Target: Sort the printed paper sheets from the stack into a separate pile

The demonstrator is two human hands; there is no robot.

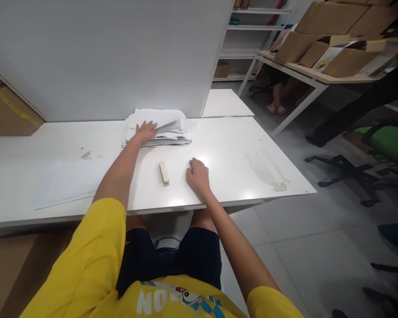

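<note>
One stapler (164, 173) between hands (147, 132) (198, 176); papers (170, 128) under left.

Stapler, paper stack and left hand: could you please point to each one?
Stapler (164, 173), head view: middle of its cream body.
Paper stack (168, 126), head view: its top sheets.
Left hand (147, 133), head view: back of the hand.

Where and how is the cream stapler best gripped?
Probably around its middle, thumb and fingers on opposite long sides, coming from the right. The cream stapler lies on the white table, narrow ends pointing roughly toward and away from the person, leaving both long sides exposed; the right hand is nearest, on that side.
</note>
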